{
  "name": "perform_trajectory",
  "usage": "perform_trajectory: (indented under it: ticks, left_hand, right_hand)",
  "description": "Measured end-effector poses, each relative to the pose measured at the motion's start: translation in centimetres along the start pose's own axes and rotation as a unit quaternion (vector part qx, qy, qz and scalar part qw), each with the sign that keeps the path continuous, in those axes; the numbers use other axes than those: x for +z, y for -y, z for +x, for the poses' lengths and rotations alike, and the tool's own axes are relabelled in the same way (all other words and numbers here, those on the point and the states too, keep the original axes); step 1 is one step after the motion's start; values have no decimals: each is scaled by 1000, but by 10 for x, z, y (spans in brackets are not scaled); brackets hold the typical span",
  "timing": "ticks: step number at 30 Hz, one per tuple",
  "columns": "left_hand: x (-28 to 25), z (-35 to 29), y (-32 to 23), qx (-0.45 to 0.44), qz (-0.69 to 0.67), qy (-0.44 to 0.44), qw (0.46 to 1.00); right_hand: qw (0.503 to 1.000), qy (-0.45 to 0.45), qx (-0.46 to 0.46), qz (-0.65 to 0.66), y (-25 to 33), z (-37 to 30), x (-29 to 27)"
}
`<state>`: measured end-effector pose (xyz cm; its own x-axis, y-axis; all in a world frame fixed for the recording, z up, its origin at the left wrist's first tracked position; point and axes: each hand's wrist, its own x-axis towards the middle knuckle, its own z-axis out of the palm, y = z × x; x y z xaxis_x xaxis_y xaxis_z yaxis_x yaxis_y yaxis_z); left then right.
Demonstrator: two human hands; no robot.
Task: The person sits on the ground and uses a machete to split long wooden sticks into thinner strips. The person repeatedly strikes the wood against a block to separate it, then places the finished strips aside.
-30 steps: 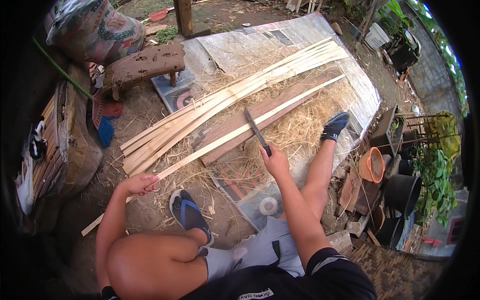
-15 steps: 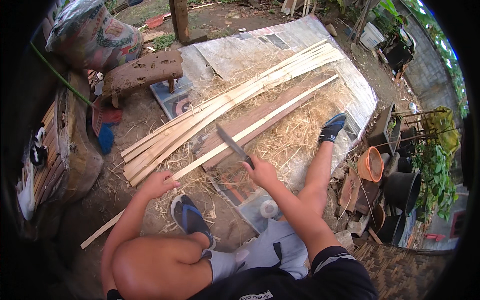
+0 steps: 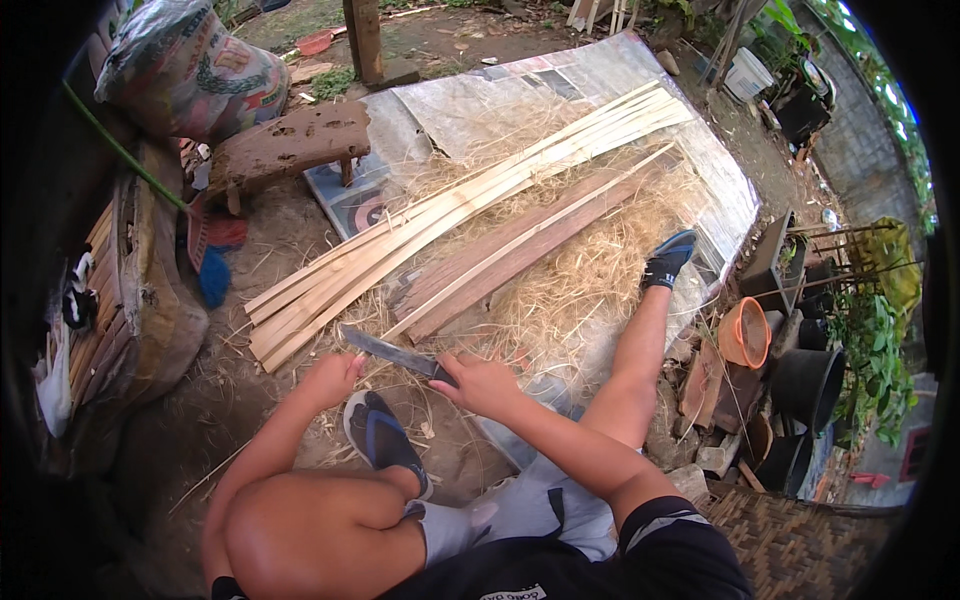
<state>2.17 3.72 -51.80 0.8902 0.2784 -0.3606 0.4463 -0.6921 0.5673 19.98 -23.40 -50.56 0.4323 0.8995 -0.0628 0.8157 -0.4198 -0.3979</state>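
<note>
My left hand [image 3: 335, 380] is closed around a long, thin pale bamboo strip [image 3: 520, 244], now turned narrow edge up. The strip runs along a brown wooden board [image 3: 590, 222], and its near end trails behind my hand. My right hand [image 3: 480, 385] grips the dark handle of a long knife [image 3: 390, 353]. Its blade points left across the strip, with the tip close to my left fingers. Whether the edge touches the strip I cannot tell. To the left of the board lies a fanned bundle of pale strips [image 3: 400, 240].
Curly shavings [image 3: 570, 290] cover much of the grey sheet [image 3: 725, 200]. A low brown bench [image 3: 290, 145] and a full sack [image 3: 190, 75] stand at far left. On the right are an orange pot [image 3: 743, 332] and black pots [image 3: 805, 388]. My feet flank the work.
My right hand has drawn the knife down and left, toward my left hand. The strip has turned from its broad face to its narrow edge.
</note>
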Motion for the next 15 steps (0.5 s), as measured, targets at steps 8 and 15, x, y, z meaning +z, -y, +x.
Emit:
perform_trajectory:
  ticks: [8, 15]
  left_hand:
    - [-11, -32, 48, 6, -25, 42, 999]
    - [-29, -3, 48, -195, -342, 269, 879]
  right_hand:
    - [929, -150, 335, -40, -186, 18, -54]
    - [998, -25, 58, -12, -52, -2, 12]
